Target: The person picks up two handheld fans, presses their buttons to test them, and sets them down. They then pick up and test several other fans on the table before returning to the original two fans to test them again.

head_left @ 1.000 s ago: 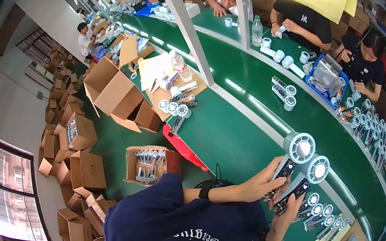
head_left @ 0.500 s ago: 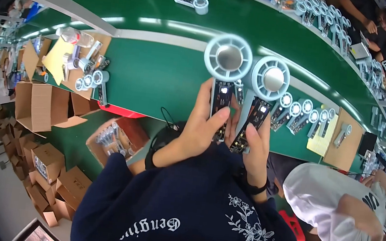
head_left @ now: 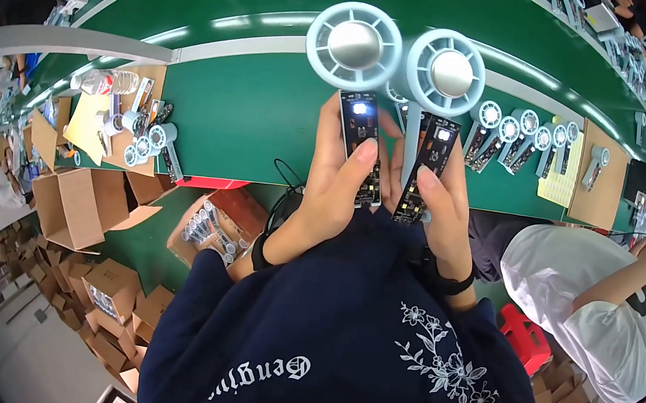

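Note:
My left hand is closed round the handle of a pale blue handheld fan, its thumb on the bare black circuit board. A small white light glows near the top of that board. My right hand grips a second handheld fan in the same way, and its board is lit too. Both round heads, with silver centres, point up and away from me, side by side above the bench. Part of another fan shows between and behind them; which hand, if any, holds it I cannot tell.
Several similar fans lie in a row on the green bench to the right, beside a yellow sheet. More parts and a plastic bottle are at the left. Below stands a carton of fans. A person in white sits at right.
Both fans now appear higher in the picture and slightly further left, still in my hands. The bench and surroundings have shifted with the head view. The person at right has moved an arm.

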